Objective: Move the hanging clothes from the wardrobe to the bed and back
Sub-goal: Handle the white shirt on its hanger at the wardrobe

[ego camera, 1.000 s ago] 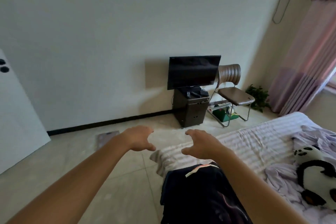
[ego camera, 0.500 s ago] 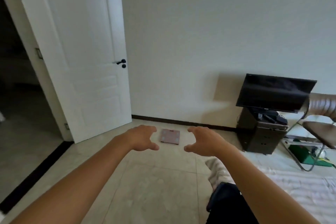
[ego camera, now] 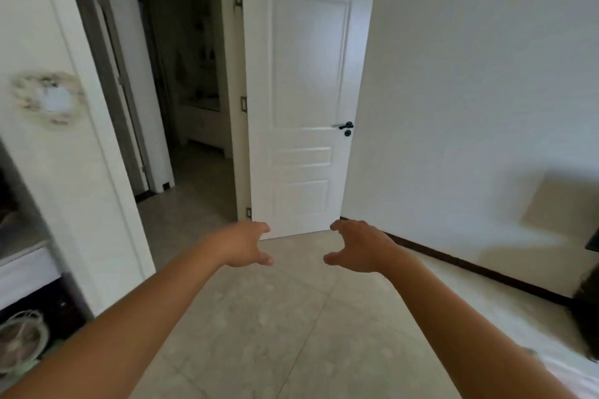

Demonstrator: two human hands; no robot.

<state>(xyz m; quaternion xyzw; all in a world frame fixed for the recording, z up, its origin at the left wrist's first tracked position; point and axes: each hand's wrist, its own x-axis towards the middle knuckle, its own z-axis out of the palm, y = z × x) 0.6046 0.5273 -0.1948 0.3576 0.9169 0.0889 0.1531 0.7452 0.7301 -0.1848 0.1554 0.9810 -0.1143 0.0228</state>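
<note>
My left hand [ego camera: 241, 244] and right hand [ego camera: 361, 246] hung apart, fingers loosely curled, holding nothing; beige tiled floor [ego camera: 259, 317] lay below. A white panelled door [ego camera: 308, 107] stood open ahead.

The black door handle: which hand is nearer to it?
Right. The right hand hangs almost straight below the black door handle; the left hand is below and farther to its left. Both hold nothing.

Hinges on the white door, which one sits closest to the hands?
The bottom hinge, just above the floor beside the left hand; the others sit higher.
</note>
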